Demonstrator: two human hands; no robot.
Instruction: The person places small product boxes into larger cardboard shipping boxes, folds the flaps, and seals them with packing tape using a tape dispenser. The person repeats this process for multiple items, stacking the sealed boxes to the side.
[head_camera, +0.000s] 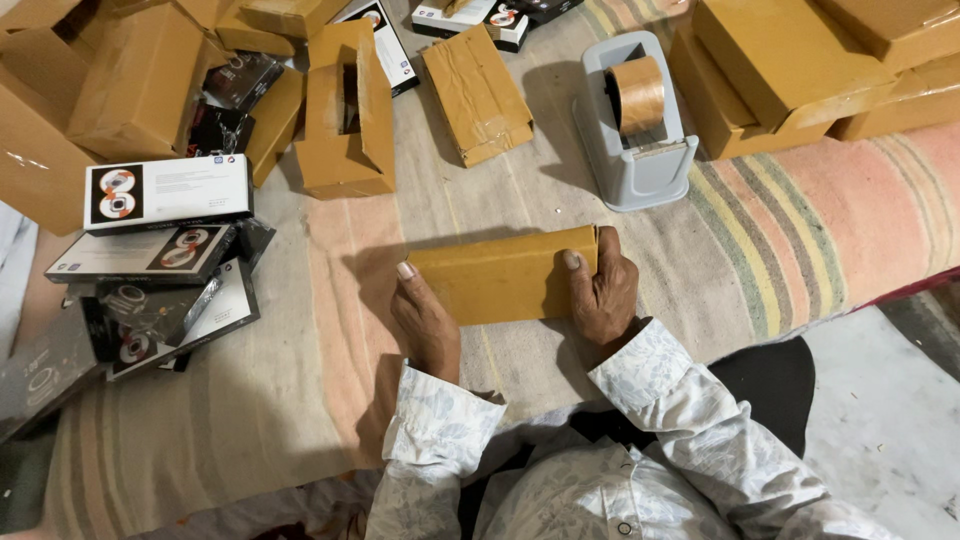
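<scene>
Brown cardboard box (500, 274) — left hand (425, 320), right hand (603, 290) gripping its ends

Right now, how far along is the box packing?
Done, it seems: several closed brown boxes stacked beyond the tape dispenser, plus one taped box lying beside it. In hand: the left hand and right hand hold a closed brown box by its ends on the striped cloth. Left: an open box and a pile of printed black-and-white cartons not yet in brown boxes.
</scene>
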